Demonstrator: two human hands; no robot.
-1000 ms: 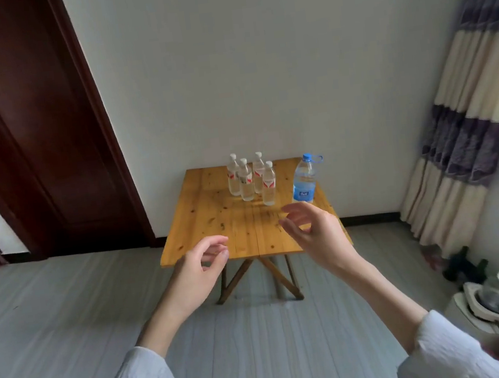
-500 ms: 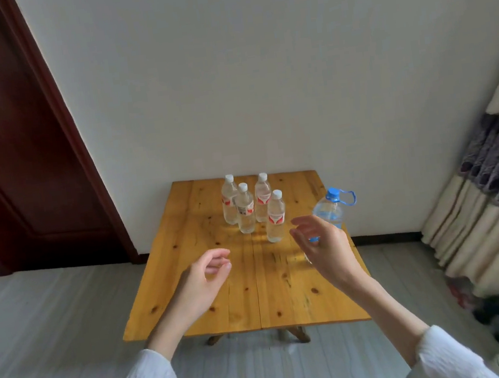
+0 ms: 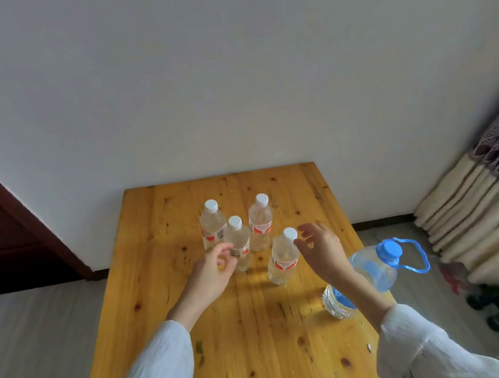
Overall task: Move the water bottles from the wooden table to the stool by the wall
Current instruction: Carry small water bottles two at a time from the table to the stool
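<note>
At center frame on the table [image 3: 166,293], both hands hang loose, empty: left hand [image 3: 213,273] beside one bottle [image 3: 239,246], right hand [image 3: 323,250] beside another bottle [image 3: 283,258].

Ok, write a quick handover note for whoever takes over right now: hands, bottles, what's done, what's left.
Left hand: fingers loosely curled beside the front-left small bottle, not gripping it yet.
Right hand: open, just right of the nearest small bottle, holding nothing.
Bottles: four small white-capped ones stand upright on the wooden table, including the back-left bottle and the back-right bottle. The big blue-capped jug stands at the table's right edge.
Done: nothing moved.
Left: carry all bottles to the stool, which is out of view.
</note>
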